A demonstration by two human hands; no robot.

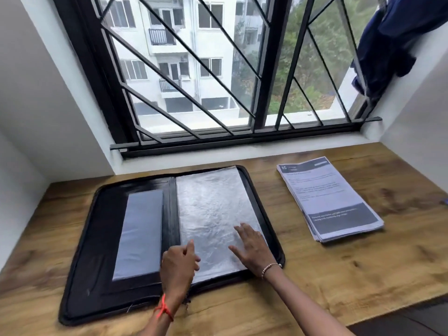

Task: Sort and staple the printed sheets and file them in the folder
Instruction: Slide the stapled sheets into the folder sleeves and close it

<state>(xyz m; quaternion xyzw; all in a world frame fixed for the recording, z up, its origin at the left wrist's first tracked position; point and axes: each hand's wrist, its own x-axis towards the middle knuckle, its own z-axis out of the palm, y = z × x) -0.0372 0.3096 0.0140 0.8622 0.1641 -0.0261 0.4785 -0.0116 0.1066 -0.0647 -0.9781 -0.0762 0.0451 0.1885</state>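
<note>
now the right hand (pixel 254 251) lies flat, fingers spread, on the clear plastic sleeve (pixel 211 202) of the open black zip folder (pixel 101 214). the left hand (pixel 178 265) curls beside it, grip unclear. right of the folder lies the stack of printed sheets (pixel 332 197), text unreadable.

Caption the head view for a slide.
Left hand and right hand on the clear plastic sleeve of an open black zip folder; stack of printed sheets beside it.
</note>
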